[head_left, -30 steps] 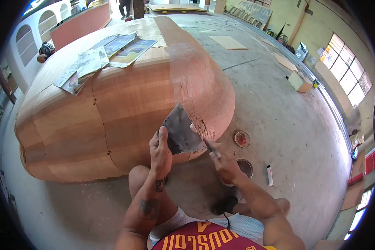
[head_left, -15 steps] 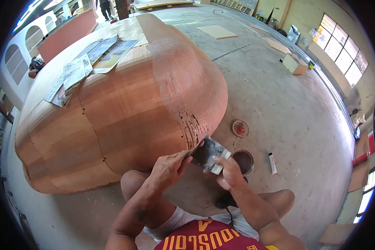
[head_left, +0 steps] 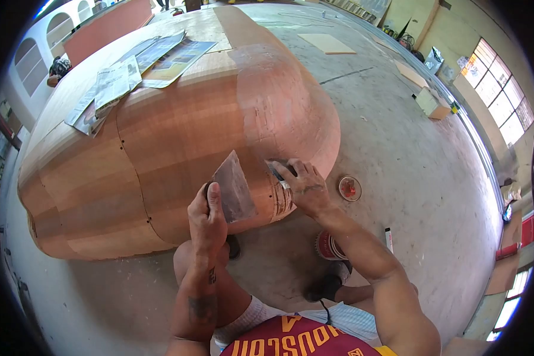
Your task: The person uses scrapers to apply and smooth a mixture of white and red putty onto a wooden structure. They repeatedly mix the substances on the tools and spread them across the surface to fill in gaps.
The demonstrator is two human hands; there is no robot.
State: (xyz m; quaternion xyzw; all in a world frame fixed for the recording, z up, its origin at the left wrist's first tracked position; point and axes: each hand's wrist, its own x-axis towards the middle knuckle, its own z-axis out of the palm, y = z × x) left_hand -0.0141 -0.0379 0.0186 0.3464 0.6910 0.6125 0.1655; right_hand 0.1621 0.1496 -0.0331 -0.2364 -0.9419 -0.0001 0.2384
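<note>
My left hand (head_left: 209, 212) is closed around the edge of a flat, greyish triangular-looking plate (head_left: 236, 188), held up in front of the wooden form. My right hand (head_left: 305, 185) grips a dark scraper (head_left: 277, 171) with a pale edge, its blade against the curved surface. Around it, the large rounded wooden form (head_left: 178, 136) has a smooth pinkish coating (head_left: 279, 113) and rough, slotted strips (head_left: 280, 202) near its lower right edge. My fingers partly hide the scraper.
Newspaper sheets (head_left: 117, 82) lie on top of the form. On the floor are a round lid with red material (head_left: 349, 188), a red can (head_left: 330, 245) and a white tube (head_left: 388, 239). A box (head_left: 433, 103) stands farther back. Another person (head_left: 59, 67) is at the far left.
My hands have moved apart. My right hand has carried the scraper up onto the form, while my left hand has shifted left with its plate turned upright. The view has also shifted.
</note>
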